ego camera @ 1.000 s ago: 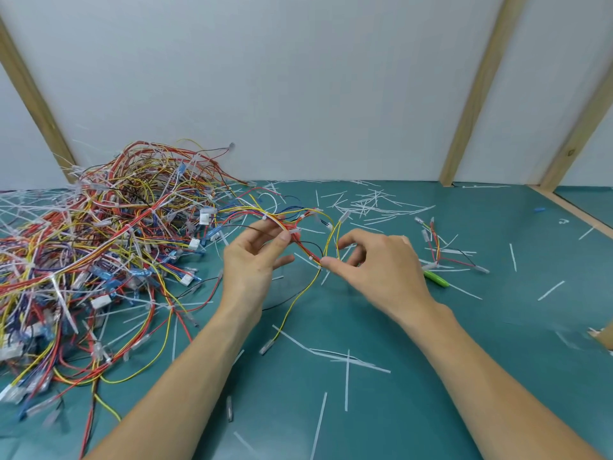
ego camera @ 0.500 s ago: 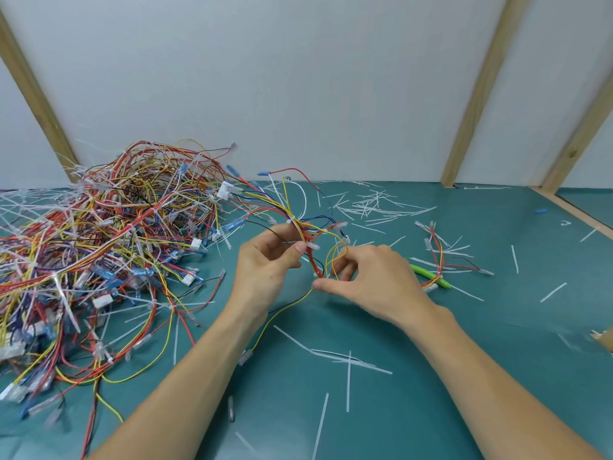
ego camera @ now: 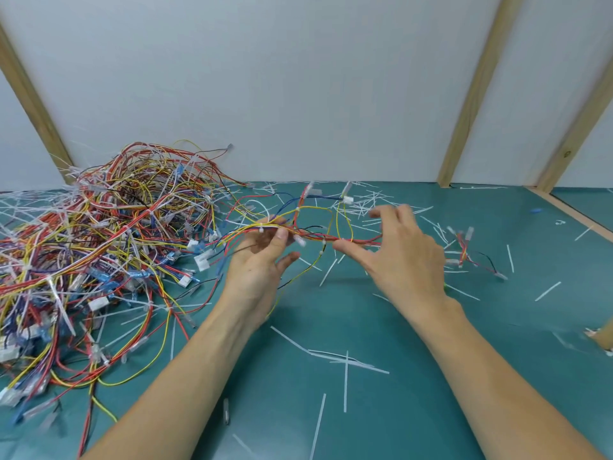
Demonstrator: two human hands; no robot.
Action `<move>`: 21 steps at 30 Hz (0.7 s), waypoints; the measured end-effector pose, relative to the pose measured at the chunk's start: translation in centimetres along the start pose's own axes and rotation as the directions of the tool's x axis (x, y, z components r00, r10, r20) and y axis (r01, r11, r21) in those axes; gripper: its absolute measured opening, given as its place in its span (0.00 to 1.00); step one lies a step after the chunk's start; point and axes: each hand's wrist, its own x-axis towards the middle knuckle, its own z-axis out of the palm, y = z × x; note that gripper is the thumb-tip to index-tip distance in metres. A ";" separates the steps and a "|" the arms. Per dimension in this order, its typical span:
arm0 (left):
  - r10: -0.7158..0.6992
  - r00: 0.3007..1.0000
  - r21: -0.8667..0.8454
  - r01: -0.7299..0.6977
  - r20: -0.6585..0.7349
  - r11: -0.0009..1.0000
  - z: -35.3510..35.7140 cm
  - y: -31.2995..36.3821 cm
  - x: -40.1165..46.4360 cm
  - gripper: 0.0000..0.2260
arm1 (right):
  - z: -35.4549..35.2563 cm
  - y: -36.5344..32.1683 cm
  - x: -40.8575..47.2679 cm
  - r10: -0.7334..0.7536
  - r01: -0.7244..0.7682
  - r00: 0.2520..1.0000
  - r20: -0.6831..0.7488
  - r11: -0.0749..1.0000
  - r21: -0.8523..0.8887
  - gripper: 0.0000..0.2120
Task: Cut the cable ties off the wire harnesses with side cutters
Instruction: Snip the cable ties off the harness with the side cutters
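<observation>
A pale grey-white wall (ego camera: 298,81) crossed by slanting wooden battens (ego camera: 471,94) rises behind a teal table top (ego camera: 414,410)

Looks like a workshop bench: teal mat (ego camera: 365,410), plain white wall panels (ego camera: 298,88) with bare wooden battens (ego camera: 474,91), tangled wire harnesses (ego camera: 99,247) heaped far left, cut cable ties (ego camera: 345,356) scattered.

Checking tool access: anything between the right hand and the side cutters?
Cutters cannot be made out now: the right hand, fingers spread by the held harness, covers that patch of mat. Nothing visible blocks it; only loose cut ties lie around.
</observation>
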 end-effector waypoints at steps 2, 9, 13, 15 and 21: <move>-0.051 0.999 -0.121 0.049 -0.014 0.991 -0.6 0.6 0.3 0.07 | -1.1 -0.7 0.0 -0.017 0.029 0.982 -0.186 0.998 0.060 0.33; -0.072 0.991 -0.181 0.051 -0.112 0.982 -3.3 2.9 1.5 0.11 | -2.0 -1.1 -0.1 -0.053 0.011 0.993 0.106 0.930 0.369 0.27; -0.072 0.997 0.103 0.070 0.014 0.992 -1.5 1.8 0.9 0.11 | -0.9 -2.3 -1.2 -0.146 0.137 0.989 -0.012 0.893 0.428 0.21; -0.088 0.993 0.223 0.067 0.083 0.972 -0.7 1.1 0.2 0.08 | -0.5 -3.0 -1.7 -0.173 0.178 0.984 -0.050 0.893 0.413 0.22; -0.022 0.992 0.324 -0.021 0.128 0.946 -0.4 0.0 -0.6 0.05 | 1.5 -3.4 -2.9 -0.159 0.088 0.975 0.155 0.919 0.385 0.23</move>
